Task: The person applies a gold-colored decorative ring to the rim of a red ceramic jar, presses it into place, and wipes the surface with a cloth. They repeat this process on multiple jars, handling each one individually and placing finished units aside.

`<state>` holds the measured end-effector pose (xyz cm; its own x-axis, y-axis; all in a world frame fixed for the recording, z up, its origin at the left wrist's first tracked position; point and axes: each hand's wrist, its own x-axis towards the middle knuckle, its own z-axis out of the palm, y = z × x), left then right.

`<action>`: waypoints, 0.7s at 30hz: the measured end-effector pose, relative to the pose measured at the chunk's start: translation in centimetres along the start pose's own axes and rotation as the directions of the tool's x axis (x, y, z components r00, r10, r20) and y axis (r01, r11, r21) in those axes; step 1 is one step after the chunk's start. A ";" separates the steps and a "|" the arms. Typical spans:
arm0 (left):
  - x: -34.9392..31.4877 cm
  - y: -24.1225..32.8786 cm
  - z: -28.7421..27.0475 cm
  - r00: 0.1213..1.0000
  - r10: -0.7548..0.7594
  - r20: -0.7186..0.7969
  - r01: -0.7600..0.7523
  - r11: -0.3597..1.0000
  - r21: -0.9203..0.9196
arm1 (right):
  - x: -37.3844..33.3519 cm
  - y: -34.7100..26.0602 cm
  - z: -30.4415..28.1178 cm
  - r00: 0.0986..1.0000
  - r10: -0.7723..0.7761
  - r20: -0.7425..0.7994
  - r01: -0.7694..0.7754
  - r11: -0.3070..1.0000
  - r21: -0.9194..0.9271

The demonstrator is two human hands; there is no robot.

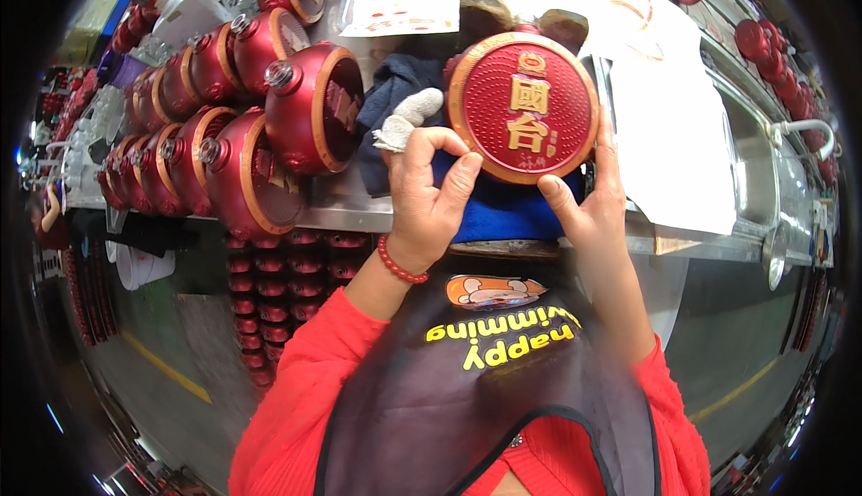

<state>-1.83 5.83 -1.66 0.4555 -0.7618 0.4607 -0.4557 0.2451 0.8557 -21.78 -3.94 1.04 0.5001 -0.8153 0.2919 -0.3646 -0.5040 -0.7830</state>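
Observation:
A round, drum-shaped red bottle (532, 92) with a gold-coloured rim and raised gold characters lies face up in front of me, propped against two brown blocks (486, 18). My right hand (593, 195) holds its right side, fingers stretched along the edge and thumb at the lower rim. At the lower left rim, my left hand (425, 186) has thumb and index finger brought together in a pinch; anything between the tips is too small to make out. Whitish finger covers (409, 117) sit on other left fingers. Blue cloth (512, 213) lies under the bottle.
Rows of similar red bottles (260, 173) with clear stoppers crowd the bench on the left. Dark cloth (400, 83) lies beside my left hand. White sheets (669, 119) cover the bench to the right, before a metal sink with a faucet (806, 128). Red parts (274, 294) are stacked below.

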 end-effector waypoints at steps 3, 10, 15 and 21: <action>0.0 0.4 0.0 1.000 0.014 0.001 -0.014 0.997 -0.082 | -0.1 0.4 -0.1 0.999 -0.035 -0.011 0.035 0.999 -0.023; -0.3 2.3 -0.3 0.986 0.166 0.002 -0.166 0.983 0.084 | -0.4 0.7 -0.4 0.999 0.034 0.010 -0.034 0.997 0.072; -0.6 4.7 -0.4 0.951 0.298 0.081 -0.307 0.942 0.136 | -0.6 1.2 -0.6 1.000 0.023 0.009 -0.023 0.994 0.111; -0.7 5.5 -0.1 0.976 0.187 0.108 -0.184 0.982 -0.041 | -0.5 1.6 -0.8 1.000 0.025 -0.012 -0.022 0.981 0.194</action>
<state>-4.56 7.72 2.72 0.2771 -0.7623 0.5849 -0.4997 0.4056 0.7654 -23.21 -4.55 0.09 0.4814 -0.8310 0.2787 -0.2165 -0.4209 -0.8809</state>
